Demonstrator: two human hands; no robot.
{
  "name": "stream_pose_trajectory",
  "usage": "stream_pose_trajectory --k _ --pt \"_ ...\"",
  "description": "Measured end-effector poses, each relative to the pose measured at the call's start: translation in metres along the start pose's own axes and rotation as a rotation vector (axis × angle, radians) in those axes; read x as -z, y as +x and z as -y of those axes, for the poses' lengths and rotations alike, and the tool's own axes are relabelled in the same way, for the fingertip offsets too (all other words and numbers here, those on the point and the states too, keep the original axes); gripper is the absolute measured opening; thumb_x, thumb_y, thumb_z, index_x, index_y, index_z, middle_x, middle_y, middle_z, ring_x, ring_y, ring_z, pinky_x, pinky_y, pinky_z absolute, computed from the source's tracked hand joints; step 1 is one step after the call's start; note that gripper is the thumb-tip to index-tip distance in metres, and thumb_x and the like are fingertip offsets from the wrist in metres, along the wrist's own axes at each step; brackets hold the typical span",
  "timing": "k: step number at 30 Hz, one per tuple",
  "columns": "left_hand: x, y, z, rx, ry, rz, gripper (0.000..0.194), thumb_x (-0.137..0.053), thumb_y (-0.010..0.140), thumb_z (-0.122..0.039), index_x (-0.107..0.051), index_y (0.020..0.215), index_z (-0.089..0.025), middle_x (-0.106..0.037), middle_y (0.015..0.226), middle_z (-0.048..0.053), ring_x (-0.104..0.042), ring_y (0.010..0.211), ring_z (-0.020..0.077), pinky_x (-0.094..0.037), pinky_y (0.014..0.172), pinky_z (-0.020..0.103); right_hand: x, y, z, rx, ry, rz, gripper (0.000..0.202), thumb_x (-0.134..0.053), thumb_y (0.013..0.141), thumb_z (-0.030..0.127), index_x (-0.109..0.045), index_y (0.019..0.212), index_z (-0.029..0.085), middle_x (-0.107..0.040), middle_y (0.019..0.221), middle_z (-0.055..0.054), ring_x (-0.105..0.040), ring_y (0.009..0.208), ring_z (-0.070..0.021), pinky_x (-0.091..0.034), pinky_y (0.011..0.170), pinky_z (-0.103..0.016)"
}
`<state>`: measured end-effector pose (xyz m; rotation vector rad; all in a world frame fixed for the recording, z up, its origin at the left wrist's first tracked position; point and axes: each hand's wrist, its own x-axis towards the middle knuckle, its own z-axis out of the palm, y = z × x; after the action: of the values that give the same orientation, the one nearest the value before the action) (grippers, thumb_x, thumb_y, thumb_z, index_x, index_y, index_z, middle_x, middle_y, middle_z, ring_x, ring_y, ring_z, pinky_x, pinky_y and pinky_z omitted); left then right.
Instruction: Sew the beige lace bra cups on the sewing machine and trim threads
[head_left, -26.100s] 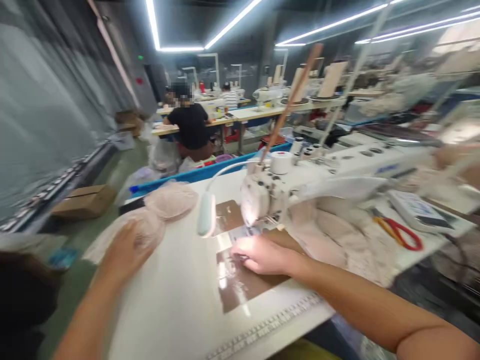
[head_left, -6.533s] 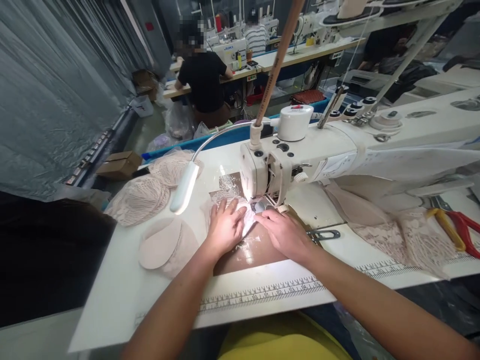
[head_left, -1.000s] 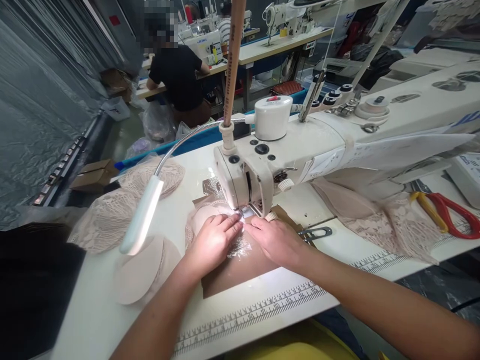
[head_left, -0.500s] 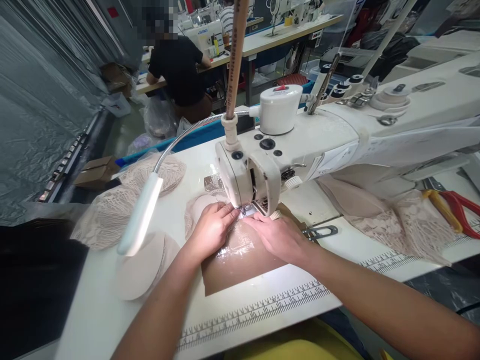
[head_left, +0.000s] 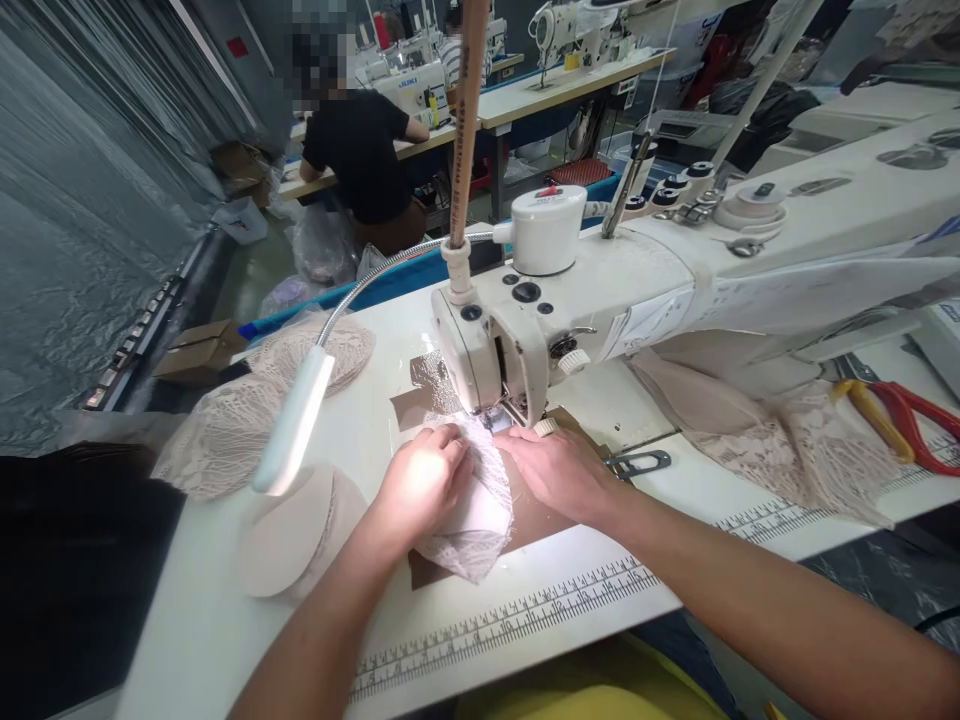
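A pale lace piece (head_left: 480, 510) lies on the brown sheet (head_left: 536, 520) beneath the sewing machine head (head_left: 487, 350). My left hand (head_left: 427, 478) rests on the lace with its fingers together and slightly bent, pressing it down left of the needle area. My right hand (head_left: 555, 470) is just right of the presser foot, fingertips close to the lace edge; its fingers are drawn together, and whatever is between them is too small to make out. A lit lamp (head_left: 295, 420) hangs to the left of my hands.
Stacked lace cups (head_left: 217, 435) and round beige pads (head_left: 289, 530) lie at the left. On the right are more lace fabric (head_left: 772, 440), red-handled scissors (head_left: 911, 415) and a metal clip-like part (head_left: 641, 464). Printed rulers (head_left: 510, 625) line the front edge. A person in black (head_left: 360, 150) sits beyond.
The lace piece now extends toward me over the brown sheet, where bare sheet showed before. My left hand has moved slightly left and down. My right hand has barely moved.
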<state>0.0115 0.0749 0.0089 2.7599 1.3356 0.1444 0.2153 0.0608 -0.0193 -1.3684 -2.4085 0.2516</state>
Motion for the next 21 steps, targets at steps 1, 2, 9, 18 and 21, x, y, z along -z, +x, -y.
stream_pose_trajectory --k 1,2,9,18,21 --pt "-0.002 0.000 -0.002 -0.002 -0.014 -0.012 0.027 -0.044 0.091 -0.025 -0.065 0.104 -0.014 -0.064 0.110 0.011 -0.061 0.090 0.0229 -0.052 0.076 0.035 0.000 0.000 0.000 -0.001 -0.002 0.006 0.035 -0.039 0.084 0.005 -0.067 0.101 0.016 -0.062 0.075 -0.004 -0.045 0.060 -0.0139 -0.030 0.055 -0.026" --pt "-0.003 0.000 -0.004 -0.010 -0.026 -0.026 0.027 -0.045 0.091 -0.025 -0.065 0.105 -0.013 -0.064 0.111 0.012 -0.060 0.089 0.0233 -0.053 0.076 0.036 0.001 0.000 0.000 0.000 0.003 0.012 0.035 -0.038 0.084 0.005 -0.066 0.101 0.016 -0.062 0.076 -0.004 -0.045 0.060 -0.0137 -0.031 0.056 -0.026" --pt "-0.013 0.002 -0.009 -0.129 -0.061 -0.051 0.034 -0.043 0.092 -0.025 -0.059 0.120 -0.014 -0.059 0.126 0.011 -0.055 0.092 0.0237 -0.050 0.081 0.041 0.001 -0.001 -0.001 0.002 0.043 0.013 0.034 -0.038 0.087 0.006 -0.065 0.106 0.015 -0.065 0.087 -0.006 -0.051 0.070 -0.0145 -0.035 0.063 -0.025" --pt "-0.014 0.003 -0.006 -0.164 -0.016 -0.063 0.037 -0.040 0.094 -0.026 -0.057 0.124 -0.013 -0.058 0.128 0.011 -0.053 0.090 0.0242 -0.049 0.077 0.040 0.002 -0.001 0.002 0.044 -0.076 0.064 0.028 -0.040 0.088 0.008 -0.066 0.099 0.015 -0.060 0.081 -0.004 -0.046 0.066 -0.0141 -0.029 0.058 -0.028" --pt "-0.016 0.004 -0.004 -0.173 -0.010 -0.075 0.036 -0.041 0.093 -0.026 -0.057 0.123 -0.013 -0.058 0.127 0.012 -0.053 0.090 0.0240 -0.049 0.077 0.040 0.001 0.000 0.003 0.042 -0.081 0.067 0.029 -0.041 0.087 0.006 -0.064 0.103 0.014 -0.061 0.084 -0.005 -0.046 0.067 -0.0143 -0.030 0.059 -0.029"
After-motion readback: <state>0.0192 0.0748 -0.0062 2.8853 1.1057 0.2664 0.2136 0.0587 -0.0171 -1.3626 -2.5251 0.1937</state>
